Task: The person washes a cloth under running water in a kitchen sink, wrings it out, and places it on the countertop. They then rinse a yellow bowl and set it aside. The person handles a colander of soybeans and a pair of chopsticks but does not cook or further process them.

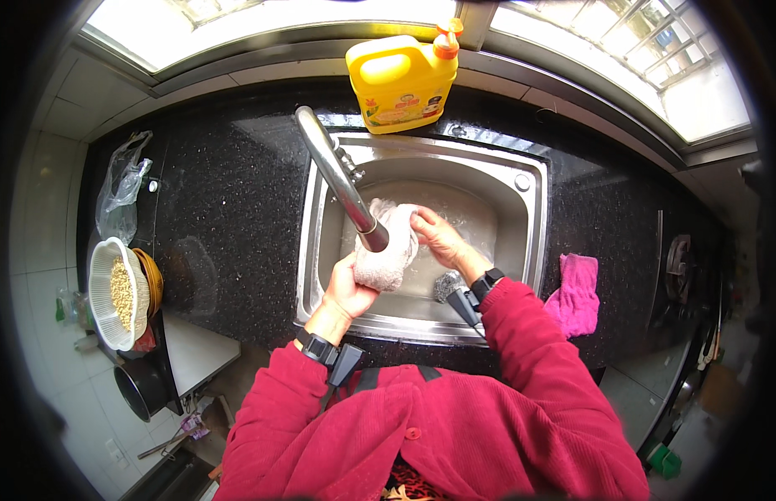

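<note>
A pale, wet-looking cloth (388,266) is held between both hands over the stainless-steel sink (513,219). My left hand (349,291) grips its lower left end from below. The fingers and thumb of my right hand (443,237) pinch its upper right edge. The chrome faucet (338,175) reaches in from the back left, and its spout end hides part of the cloth. On the sink floor, just below my right hand, lies a steel-wool scrubber (448,286). Whether water is running cannot be made out.
Behind the sink stands a yellow detergent jug (403,87) with an orange pump. A pink cloth (576,294) lies on the black counter (237,188) to the right. Leftward are a clear plastic bag (120,194) and a white basket (100,294) of beans or grains. A dark pot (137,391) sits lower.
</note>
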Demonstrator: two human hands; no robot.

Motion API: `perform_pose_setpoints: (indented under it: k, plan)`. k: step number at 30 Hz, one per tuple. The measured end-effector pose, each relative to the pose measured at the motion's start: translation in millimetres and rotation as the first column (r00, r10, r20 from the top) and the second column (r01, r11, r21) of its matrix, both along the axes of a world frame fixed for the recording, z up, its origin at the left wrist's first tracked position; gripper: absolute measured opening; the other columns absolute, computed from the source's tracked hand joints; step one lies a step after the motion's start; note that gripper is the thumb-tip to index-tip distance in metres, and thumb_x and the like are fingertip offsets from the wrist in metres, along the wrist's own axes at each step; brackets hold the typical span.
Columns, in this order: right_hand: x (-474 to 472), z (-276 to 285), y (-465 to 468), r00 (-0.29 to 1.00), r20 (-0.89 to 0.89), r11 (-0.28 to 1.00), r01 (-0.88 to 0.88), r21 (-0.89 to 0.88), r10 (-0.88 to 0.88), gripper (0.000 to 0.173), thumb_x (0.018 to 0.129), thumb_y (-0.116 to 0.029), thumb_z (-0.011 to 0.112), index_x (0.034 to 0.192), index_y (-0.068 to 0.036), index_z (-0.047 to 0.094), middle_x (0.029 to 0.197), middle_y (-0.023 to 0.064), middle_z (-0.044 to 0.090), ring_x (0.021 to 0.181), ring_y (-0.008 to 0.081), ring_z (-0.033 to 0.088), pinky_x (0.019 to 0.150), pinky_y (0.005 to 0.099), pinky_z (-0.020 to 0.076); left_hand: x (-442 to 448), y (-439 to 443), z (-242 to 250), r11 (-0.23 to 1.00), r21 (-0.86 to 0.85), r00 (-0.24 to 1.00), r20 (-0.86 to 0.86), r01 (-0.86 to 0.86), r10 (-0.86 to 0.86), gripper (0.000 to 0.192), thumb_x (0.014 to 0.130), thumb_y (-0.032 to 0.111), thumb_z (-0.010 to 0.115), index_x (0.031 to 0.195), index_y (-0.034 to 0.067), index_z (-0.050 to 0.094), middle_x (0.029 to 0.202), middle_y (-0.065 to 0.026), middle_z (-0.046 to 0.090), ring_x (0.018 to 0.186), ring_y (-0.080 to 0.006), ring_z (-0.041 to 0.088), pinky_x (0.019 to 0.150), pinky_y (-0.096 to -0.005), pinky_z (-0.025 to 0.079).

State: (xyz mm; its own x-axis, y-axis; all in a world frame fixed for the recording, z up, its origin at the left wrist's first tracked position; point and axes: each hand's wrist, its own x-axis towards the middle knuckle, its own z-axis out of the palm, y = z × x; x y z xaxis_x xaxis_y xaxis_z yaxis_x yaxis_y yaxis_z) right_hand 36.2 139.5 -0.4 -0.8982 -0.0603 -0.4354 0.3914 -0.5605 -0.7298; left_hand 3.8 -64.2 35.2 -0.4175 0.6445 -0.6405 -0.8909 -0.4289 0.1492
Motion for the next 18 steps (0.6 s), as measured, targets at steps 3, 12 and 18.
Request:
perform_pose_setpoints:
  k: [3,12,18]
  plan:
    - [-2.1,-11.7,-21.0,0.996,0.046,0.896,0.092,-0.434,-0.08,0.078,0.08,-0.061,0.059,0.134,-0.009,0.043,0.127,0.0088,0.053,0.119,0.0208,0.049,0.102,0.0396,0.0389,1.6,5.9,10.7,0.997,0.068,0.999,0.013,0.032,-0.033,0.04,0.094,0.029,0.041,0.123,0.004,0.052,0.117,-0.0068,0.06,0.107,-0.0212,0.058,0.093,-0.0391,0.045]
    - [-35.5,10.5,-22.4,0.996,0.016,0.993,0.087,-0.084,-0.085,0.04,0.08,-0.022,0.071,0.108,-0.005,0.048,0.097,0.005,0.054,0.085,0.0146,0.055,0.075,0.0314,0.0499,-9.5,7.9,11.0,0.881,-0.218,0.806,-0.356,0.42,-0.473,0.046,0.084,0.024,0.069,0.123,0.006,0.051,0.11,-0.0043,0.058,0.1,-0.0163,0.057,0.084,-0.032,0.048]
    - [-35.4,14.0,-28.4,0.996,0.044,0.978,0.073,0.196,-0.083,0.044,0.075,-0.02,0.072,0.108,-0.001,0.049,0.094,0.0094,0.057,0.081,0.016,0.057,0.071,0.0305,0.0491,-17.7,20.0,-1.1,0.759,-0.564,0.382,-0.656,0.326,-0.651,0.039,0.081,0.019,0.07,0.114,0.003,0.055,0.107,-0.0081,0.059,0.097,-0.0171,0.058,0.082,-0.0327,0.048]
